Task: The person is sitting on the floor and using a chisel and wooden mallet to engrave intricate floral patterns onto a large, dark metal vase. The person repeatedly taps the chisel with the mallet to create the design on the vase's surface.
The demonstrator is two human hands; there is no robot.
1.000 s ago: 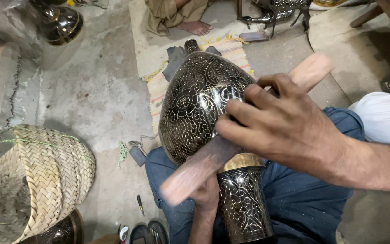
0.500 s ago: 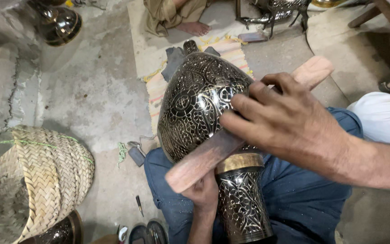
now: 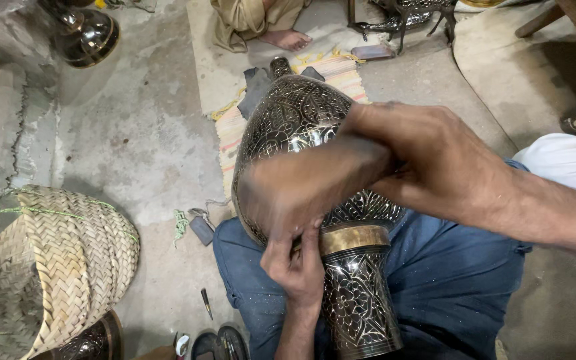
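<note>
Head view: right hand [image 3: 435, 167] grips mallet [image 3: 301, 183] over vase [image 3: 295, 120].

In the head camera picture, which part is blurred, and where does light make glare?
Head view: the wooden stick in the right hand is smeared by motion blur; the left hand and woven basket stay sharp. Bright glints sit on the engraved metal vase; the picture's edges look stretched by the wide lens.

A big woven straw basket [image 3: 48, 267] lay tipped on the concrete floor [image 3: 135, 133] at the lower left. A shiny dark metal pot [image 3: 85, 33] stood in the floor's top left corner. A striped rug [image 3: 338, 73] lay farther up the middle, with somebody's bare foot [image 3: 288, 39] near its far edge.
</note>
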